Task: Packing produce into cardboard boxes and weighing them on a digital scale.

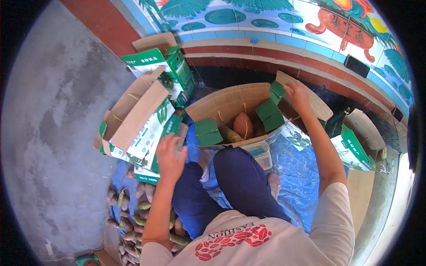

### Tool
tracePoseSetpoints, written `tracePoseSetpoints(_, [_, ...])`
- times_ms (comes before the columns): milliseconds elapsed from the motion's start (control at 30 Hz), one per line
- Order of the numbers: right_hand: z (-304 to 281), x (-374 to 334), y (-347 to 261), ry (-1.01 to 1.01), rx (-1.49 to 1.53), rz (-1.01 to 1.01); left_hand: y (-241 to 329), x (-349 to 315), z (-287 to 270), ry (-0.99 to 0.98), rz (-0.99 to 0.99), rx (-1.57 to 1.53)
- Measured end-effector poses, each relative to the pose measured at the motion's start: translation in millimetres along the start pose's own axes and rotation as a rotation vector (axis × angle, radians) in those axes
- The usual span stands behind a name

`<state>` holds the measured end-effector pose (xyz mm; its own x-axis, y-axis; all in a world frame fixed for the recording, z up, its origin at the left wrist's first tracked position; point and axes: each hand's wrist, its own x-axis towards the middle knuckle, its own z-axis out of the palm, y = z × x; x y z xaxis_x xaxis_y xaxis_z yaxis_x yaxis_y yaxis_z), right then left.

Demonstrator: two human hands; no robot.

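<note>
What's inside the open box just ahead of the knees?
Inside the box: a rounded reddish-brown vegetable and, left of it, a longer greenish-brown vegetable. The right side is too dark to tell. The bottom is hidden by these and the near wall.

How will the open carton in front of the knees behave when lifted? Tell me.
The open carton is probably weighty, given the chunky produce inside. Its green flaps likely swing freely, being thin and unfastened. If tilted, that produce may roll, since it looks rounded.
</note>
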<state>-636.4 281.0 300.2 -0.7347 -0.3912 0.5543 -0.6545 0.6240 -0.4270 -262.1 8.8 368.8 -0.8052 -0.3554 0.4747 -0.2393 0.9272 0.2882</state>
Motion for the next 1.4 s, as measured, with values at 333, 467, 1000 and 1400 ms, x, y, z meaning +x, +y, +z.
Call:
tracePoseSetpoints(333, [65, 33, -102, -0.143, -0.071, -0.328, -5, 13, 47, -0.421, 0.152, -0.037])
tracePoseSetpoints(467, [83, 36, -110, -0.274, -0.282, -0.303, -9, 24, 52, -0.536, 0.080, -0.001])
tracePoseSetpoints(1000, [44, -10, -104, -0.242, -0.234, -0.398, 12, 25, 52, -0.427, 0.187, -0.044])
tracePoseSetpoints(1400, [-75, -83, -3, -0.177, -0.114, 0.013, 118, 60, 31, -0.334, 0.663, -0.035])
